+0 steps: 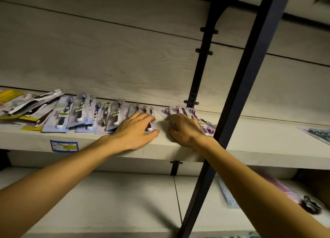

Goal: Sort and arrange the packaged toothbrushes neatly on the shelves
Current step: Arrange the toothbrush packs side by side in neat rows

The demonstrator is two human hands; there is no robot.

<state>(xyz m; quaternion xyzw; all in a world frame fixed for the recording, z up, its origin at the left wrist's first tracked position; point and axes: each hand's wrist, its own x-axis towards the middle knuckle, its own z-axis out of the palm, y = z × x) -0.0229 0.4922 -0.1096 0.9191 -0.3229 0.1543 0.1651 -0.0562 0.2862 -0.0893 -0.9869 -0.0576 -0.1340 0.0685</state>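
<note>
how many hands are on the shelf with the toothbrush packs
2. The left hand lies on a dark-brush pack mid-shelf; the right hand lies on the purple packs beside the black post.

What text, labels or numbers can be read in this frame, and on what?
None can be read.
Blue and yellow shelf-edge price tag: print too small and blurred.
Green labels on the dark toothbrush packs: blurred.
Sideways print on one blue pack: unreadable.
Purple toothbrush packs: nothing readable.
</note>
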